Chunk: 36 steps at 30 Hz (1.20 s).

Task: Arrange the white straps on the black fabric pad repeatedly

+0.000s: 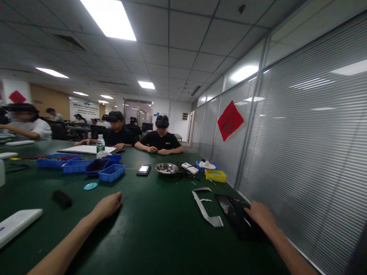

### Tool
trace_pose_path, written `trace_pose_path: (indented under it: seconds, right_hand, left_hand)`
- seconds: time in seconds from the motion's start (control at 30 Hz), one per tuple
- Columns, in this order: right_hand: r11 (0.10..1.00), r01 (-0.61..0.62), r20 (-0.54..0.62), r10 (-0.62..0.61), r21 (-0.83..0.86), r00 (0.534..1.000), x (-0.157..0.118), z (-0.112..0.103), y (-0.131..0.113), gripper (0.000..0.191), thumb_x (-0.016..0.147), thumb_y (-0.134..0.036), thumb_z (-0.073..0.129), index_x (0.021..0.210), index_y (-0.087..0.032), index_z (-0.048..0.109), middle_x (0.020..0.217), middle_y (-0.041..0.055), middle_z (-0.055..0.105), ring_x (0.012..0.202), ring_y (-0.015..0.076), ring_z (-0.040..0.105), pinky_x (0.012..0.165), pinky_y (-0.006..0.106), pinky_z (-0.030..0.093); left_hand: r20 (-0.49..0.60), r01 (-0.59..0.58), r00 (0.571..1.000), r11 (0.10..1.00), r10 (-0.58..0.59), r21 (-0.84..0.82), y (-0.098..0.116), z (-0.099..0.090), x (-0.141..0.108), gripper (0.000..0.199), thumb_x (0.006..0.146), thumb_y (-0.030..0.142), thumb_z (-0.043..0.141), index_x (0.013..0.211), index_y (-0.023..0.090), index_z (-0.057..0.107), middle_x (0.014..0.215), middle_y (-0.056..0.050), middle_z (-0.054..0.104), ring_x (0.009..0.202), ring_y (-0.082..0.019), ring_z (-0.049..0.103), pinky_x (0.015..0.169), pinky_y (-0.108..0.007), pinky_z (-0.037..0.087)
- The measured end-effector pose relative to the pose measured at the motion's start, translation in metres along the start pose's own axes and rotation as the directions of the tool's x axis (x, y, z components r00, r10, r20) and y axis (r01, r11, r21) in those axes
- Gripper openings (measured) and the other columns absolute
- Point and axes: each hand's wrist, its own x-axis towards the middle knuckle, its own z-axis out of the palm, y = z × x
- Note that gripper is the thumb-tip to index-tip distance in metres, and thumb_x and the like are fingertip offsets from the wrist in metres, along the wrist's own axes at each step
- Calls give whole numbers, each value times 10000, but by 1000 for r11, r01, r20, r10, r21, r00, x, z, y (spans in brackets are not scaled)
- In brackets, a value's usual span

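My left hand [109,205] rests on the green table with its fingers curled in; nothing shows in it. Close by lie a light-blue round lid [90,186] and a black block-shaped object [62,199]. At the right edge of the table, my right hand [260,214] has its fingers closed at the side of a glossy black plastic bag [233,214], which lies flat. The fingertips are partly hidden against it. Just left of the bag is a bent strip of whitish paper or tape [204,209].
Blue trays [111,173] stand at the left, near a water bottle [100,144]. Farther right are a phone [143,170], a metal bowl [167,169], a white device [189,168] and a yellow tray [215,175]. Co-workers sit across the table; a blind-covered glass partition [309,152] runs along the right.
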Motion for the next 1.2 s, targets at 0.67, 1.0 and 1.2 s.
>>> trace_pose_path:
  seconds: [0.67, 1.0, 1.2]
  right_hand:
    - [746, 576, -313, -488, 335, 815, -24, -42, -120, 364, 879, -394, 427, 1008, -163, 676, 1015, 105, 657, 973, 241, 567, 906, 366, 408]
    - [481, 796, -96, -831, 368, 547, -67, -9, -272, 225, 872, -335, 535, 985, -217, 689, 982, 56, 642, 941, 202, 530, 811, 281, 384]
    - [497, 781, -59, -829, 378, 556, -59, 10, -294, 239, 869, -339, 534, 1004, -226, 696, 993, 52, 648, 936, 198, 539, 794, 273, 383]
  left_hand:
    - [-16, 15, 1000, 1000, -15, 7, -2, 3, 4, 160, 849, 296, 429, 919, 203, 539, 914, -75, 669, 814, -208, 628, 676, -281, 411]
    - [-15, 4, 1000, 1000, -4, 14, -3, 2, 4, 136, 842, 281, 455, 911, 200, 538, 947, -70, 669, 853, -203, 619, 697, -270, 404]
    - [-26, 9, 1000, 1000, -8, 16, -2, 3, 3, 136, 843, 289, 453, 909, 204, 536, 933, -67, 668, 837, -194, 620, 692, -262, 400]
